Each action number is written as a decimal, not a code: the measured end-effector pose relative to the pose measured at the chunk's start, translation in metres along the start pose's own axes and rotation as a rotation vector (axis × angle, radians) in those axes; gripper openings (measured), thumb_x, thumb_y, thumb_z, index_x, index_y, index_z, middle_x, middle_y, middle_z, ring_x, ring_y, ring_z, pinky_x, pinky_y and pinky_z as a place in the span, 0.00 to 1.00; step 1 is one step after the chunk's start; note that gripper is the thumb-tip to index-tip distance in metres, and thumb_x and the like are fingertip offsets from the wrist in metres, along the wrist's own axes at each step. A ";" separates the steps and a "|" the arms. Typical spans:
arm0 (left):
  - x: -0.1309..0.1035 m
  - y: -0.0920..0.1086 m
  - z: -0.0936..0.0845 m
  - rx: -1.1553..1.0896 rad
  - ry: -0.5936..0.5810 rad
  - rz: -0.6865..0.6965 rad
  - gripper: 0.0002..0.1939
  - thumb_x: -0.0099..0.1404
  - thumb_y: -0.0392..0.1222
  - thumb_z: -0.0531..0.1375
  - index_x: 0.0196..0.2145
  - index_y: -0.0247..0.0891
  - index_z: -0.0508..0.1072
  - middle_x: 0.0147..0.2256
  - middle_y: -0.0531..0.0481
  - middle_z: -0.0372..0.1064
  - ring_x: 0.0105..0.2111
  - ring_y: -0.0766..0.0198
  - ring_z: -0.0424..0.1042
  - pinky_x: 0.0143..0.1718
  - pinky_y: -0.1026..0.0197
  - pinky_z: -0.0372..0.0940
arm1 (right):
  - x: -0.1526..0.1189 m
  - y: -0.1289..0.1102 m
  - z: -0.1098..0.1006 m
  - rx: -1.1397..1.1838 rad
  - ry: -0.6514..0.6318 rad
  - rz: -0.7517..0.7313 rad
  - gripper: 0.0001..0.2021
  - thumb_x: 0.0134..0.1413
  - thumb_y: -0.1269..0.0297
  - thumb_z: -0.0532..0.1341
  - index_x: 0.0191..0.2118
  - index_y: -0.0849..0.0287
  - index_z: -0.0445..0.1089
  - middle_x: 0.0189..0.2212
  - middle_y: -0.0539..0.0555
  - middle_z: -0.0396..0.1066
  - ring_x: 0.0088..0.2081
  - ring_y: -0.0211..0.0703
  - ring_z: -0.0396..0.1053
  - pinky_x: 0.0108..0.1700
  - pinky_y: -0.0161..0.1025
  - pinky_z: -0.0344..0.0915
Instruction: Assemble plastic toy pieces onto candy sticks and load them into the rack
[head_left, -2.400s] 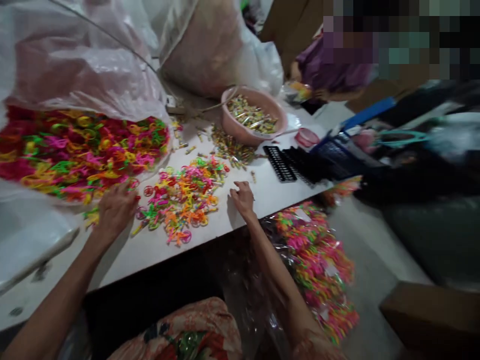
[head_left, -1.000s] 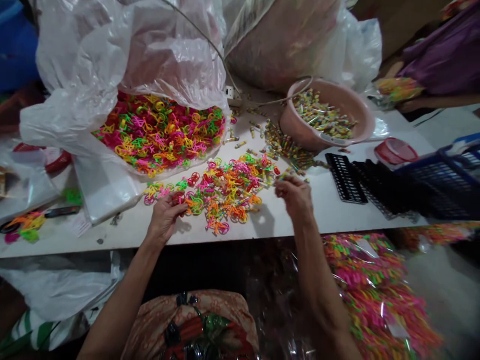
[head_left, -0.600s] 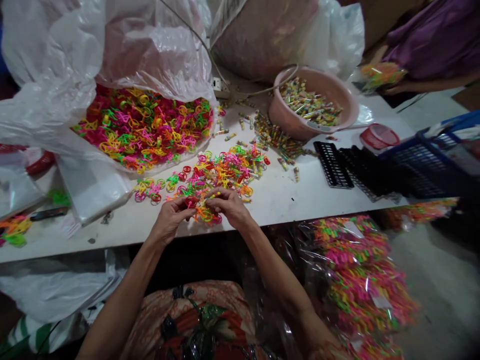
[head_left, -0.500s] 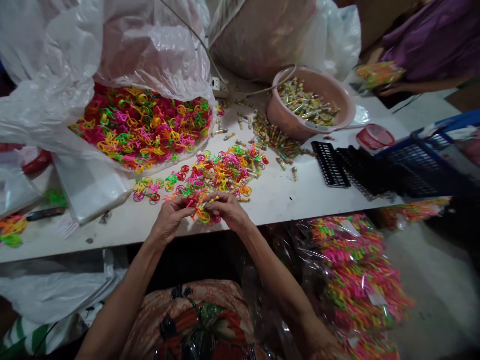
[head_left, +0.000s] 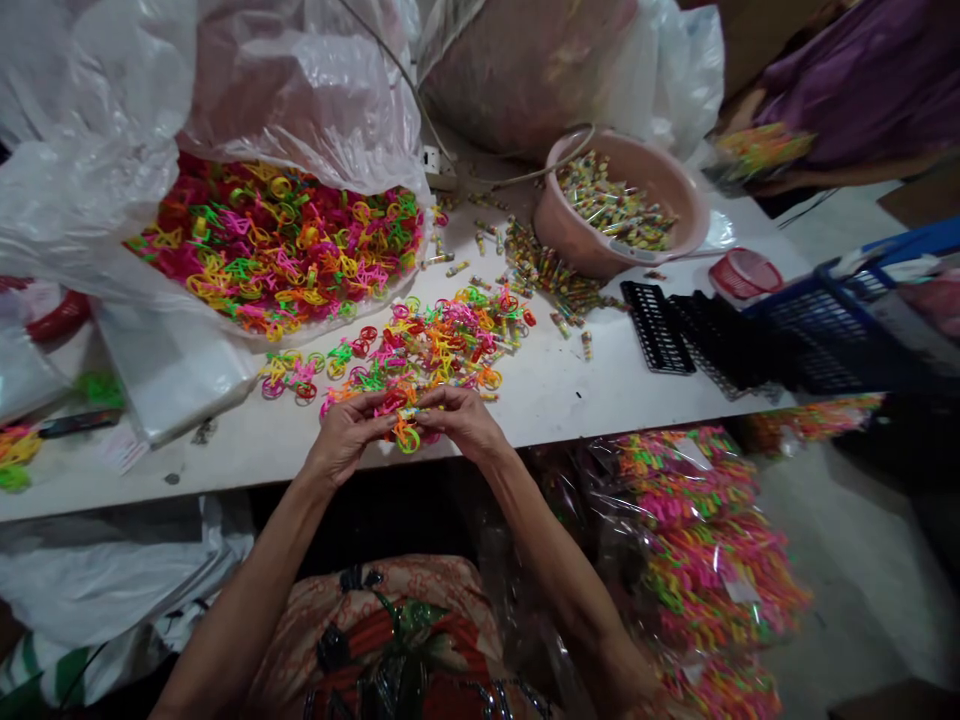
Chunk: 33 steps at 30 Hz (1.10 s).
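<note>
At the table's front edge my left hand [head_left: 343, 436] and my right hand [head_left: 471, 425] meet, both closed in a pinch. Between the fingertips lies a small patterned tube [head_left: 409, 412], its right end in my right hand. My left hand grips a small plastic toy bicycle, mostly hidden by the fingers. A green-yellow wheel [head_left: 406, 437] hangs below the fingertips; which piece it belongs to I cannot tell. Just beyond is a pile of colourful toy bicycles [head_left: 442, 335], with some tubes mixed in.
A big plastic bag [head_left: 300, 90] spills more toy bicycles at the left. The pink basin [head_left: 555, 215] holds many tubes, with others heaped beside it. Black racks [head_left: 656, 325] and a blue basket [head_left: 832, 330] stand right. Filled bags [head_left: 712, 560] lie below. A person in purple [head_left: 847, 90] holds a bag.
The tube, slanting up to the right earlier, now lies lower and more level between my fingertips. My hands have come slightly closer together. The whole view has shifted a little.
</note>
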<state>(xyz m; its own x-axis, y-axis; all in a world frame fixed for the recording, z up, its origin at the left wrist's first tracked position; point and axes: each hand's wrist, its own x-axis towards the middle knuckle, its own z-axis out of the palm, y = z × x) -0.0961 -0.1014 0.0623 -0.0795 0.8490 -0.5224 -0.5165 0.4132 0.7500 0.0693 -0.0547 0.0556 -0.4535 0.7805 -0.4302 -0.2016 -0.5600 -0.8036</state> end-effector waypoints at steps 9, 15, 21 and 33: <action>0.004 -0.015 0.001 0.124 0.023 0.069 0.22 0.30 0.40 0.74 0.28 0.35 0.78 0.25 0.50 0.76 0.23 0.66 0.71 0.25 0.64 0.67 | -0.016 -0.002 -0.003 -0.266 -0.013 -0.120 0.13 0.33 0.60 0.74 0.25 0.61 0.75 0.18 0.47 0.72 0.20 0.35 0.69 0.27 0.35 0.68; 0.005 -0.020 0.007 0.274 0.007 0.216 0.19 0.40 0.43 0.71 0.34 0.38 0.79 0.31 0.49 0.77 0.30 0.63 0.72 0.33 0.61 0.67 | -0.014 -0.007 -0.009 -0.468 0.050 -0.272 0.08 0.37 0.61 0.71 0.26 0.57 0.77 0.21 0.49 0.73 0.24 0.38 0.69 0.29 0.37 0.66; 0.035 0.027 -0.023 0.918 0.347 0.689 0.13 0.57 0.41 0.60 0.41 0.40 0.76 0.43 0.44 0.72 0.45 0.55 0.69 0.48 0.54 0.61 | 0.015 -0.037 -0.036 -0.754 0.379 -0.539 0.13 0.48 0.55 0.65 0.39 0.55 0.78 0.38 0.55 0.76 0.41 0.48 0.71 0.43 0.45 0.68; 0.076 0.066 -0.033 1.251 0.313 0.481 0.14 0.48 0.42 0.67 0.16 0.39 0.65 0.17 0.54 0.58 0.21 0.65 0.57 0.23 0.62 0.47 | -0.002 -0.050 -0.145 -1.138 0.789 -0.391 0.15 0.51 0.64 0.59 0.44 0.60 0.74 0.43 0.58 0.71 0.34 0.42 0.70 0.41 0.42 0.68</action>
<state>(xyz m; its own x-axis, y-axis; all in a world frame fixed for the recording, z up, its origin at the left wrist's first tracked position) -0.1645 -0.0202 0.0587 -0.3031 0.9515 -0.0532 0.7080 0.2622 0.6557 0.2060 0.0120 0.0372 0.1336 0.9876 0.0821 0.7625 -0.0496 -0.6451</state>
